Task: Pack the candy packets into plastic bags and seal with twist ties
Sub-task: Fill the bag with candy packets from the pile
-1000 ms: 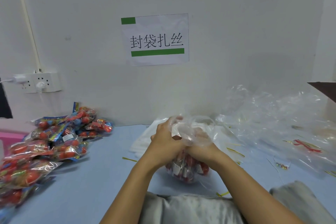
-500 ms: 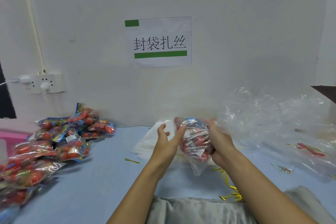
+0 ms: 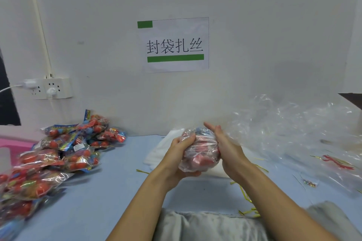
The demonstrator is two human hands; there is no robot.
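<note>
A clear plastic bag filled with red candy packets (image 3: pixel 199 151) is held above the blue table between both hands. My left hand (image 3: pixel 179 159) cups it from the left and below. My right hand (image 3: pixel 225 146) presses flat against its right side, fingers pointing up. A heap of loose candy packets (image 3: pixel 64 150) in red and blue wrappers lies on the left of the table. Gold twist ties (image 3: pixel 245 195) are scattered on the table below my right forearm. Empty clear plastic bags (image 3: pixel 290 131) are piled at the right.
A stack of flat white bags (image 3: pixel 162 148) lies behind my hands by the wall. A wall socket (image 3: pixel 52 88) with plugs is at the left, a paper sign (image 3: pixel 174 45) above. A pink object (image 3: pixel 11 143) sits at the far left.
The filled bag went from upright on the table, hands gathering its neck, to lifted and turned on its side; both hands now clasp its body.
</note>
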